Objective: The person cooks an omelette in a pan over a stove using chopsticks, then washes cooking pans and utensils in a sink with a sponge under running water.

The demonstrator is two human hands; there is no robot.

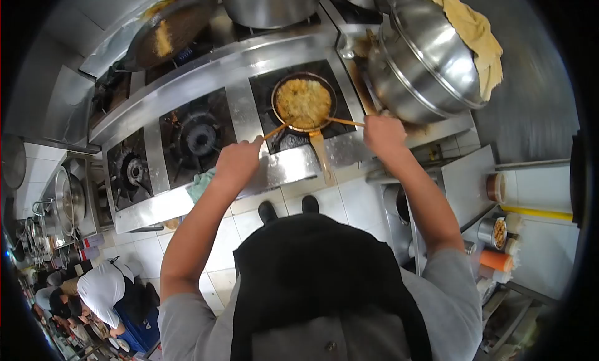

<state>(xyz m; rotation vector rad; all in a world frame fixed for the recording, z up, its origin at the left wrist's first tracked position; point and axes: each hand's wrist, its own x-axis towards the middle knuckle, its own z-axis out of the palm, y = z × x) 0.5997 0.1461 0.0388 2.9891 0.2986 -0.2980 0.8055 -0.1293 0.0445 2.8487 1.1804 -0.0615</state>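
A round frying pan [274,105] sits on the right front burner, its tan handle [321,158] pointing towards me. Spread across its base is a golden, omelette-like food [304,101]. My left hand [240,160] is closed on a thin wooden stick [274,132], which reaches the near left edge of the pan. On the other side, my right hand [384,135] grips a second thin wooden stick [345,121] that meets the pan's near right edge. How far the stick tips go under or into the food is not clear. Neither hand touches the pan handle.
Left of the pan are burners [201,139] and a green cloth [201,185] at the stove's front. A wok [175,33] and pot [268,2] stand behind. A steel steamer [418,55] with a yellow cloth [471,30] is right. Another person [109,286] bends at lower left.
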